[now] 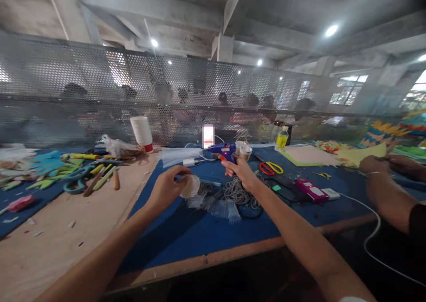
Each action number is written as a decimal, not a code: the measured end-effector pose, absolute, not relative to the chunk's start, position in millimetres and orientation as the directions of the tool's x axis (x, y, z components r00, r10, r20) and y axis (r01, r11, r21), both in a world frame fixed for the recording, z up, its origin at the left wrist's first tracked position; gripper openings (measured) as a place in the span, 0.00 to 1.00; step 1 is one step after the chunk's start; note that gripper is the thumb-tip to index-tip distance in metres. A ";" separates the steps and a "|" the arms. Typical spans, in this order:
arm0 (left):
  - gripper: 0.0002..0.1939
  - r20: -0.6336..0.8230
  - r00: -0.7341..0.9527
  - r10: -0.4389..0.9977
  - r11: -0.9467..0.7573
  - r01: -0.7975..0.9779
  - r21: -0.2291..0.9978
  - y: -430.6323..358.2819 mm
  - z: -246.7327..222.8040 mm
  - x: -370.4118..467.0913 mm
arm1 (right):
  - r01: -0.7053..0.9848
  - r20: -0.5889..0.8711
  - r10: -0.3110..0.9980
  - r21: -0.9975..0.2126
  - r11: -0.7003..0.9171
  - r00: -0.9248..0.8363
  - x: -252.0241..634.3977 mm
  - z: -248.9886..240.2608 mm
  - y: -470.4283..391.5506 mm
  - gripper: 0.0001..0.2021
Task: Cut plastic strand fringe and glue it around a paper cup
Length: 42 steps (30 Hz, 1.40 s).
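My left hand (168, 184) is closed round a white paper cup (191, 186), tilted so that a round end faces right. My right hand (241, 171) grips a blue hot glue gun (220, 149) by its handle, with its nozzle toward the left, above and apart from the cup. Beneath my hands, a tangle of grey cord (238, 191) and some clear plastic strips (229, 211) lie on the blue mat (186, 244). Behind the glue gun stands a small white cup (245, 152) with a handle.
A stack of paper cups (141, 133) stands back left, near blue-handled scissors (75, 182). Red-and-yellow scissors (271, 168), a yellow bottle (282, 138) and a purple box (311, 190) are to the right. A co-worker's hands (376, 164) hold yellow paper. A perforated screen (199, 84) closes the back.
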<state>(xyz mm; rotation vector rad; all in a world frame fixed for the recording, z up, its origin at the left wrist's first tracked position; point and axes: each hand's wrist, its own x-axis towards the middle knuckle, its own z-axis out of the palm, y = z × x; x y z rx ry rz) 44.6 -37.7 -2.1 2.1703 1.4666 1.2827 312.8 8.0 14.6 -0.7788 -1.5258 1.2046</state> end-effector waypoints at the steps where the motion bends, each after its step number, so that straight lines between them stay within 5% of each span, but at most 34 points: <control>1: 0.12 0.534 0.119 0.837 -0.483 0.621 0.617 -38.5 -1.1 45.7 | -0.076 0.309 0.906 -0.951 0.300 -0.289 311.9 13.6 6.5 0.20; 11: 0.10 0.571 0.169 0.803 -0.579 0.444 0.684 -43.8 4.9 55.1 | -0.014 0.281 0.914 -0.957 0.290 -0.293 306.5 11.0 -3.0 0.18; 25: 0.05 0.570 0.139 0.810 -0.542 0.551 0.635 -44.0 2.1 53.7 | 0.154 0.340 0.880 -0.901 0.406 -0.332 306.9 17.5 -17.3 0.16; 29: 0.05 0.560 0.093 0.823 -0.512 0.546 0.663 -42.5 0.0 51.2 | 0.261 0.449 0.803 -0.783 0.565 -0.391 307.7 21.4 -28.5 0.16; 36: 0.07 0.559 0.034 0.829 -0.448 0.638 0.626 -36.9 -3.2 46.7 | 0.580 0.476 0.679 -0.361 0.730 -0.558 309.0 21.5 -40.3 0.15; 42: 0.07 0.578 0.030 0.816 -0.452 0.658 0.603 -37.2 -4.7 47.4 | 0.618 0.443 0.663 -0.265 0.740 -0.604 310.5 20.6 -40.6 0.15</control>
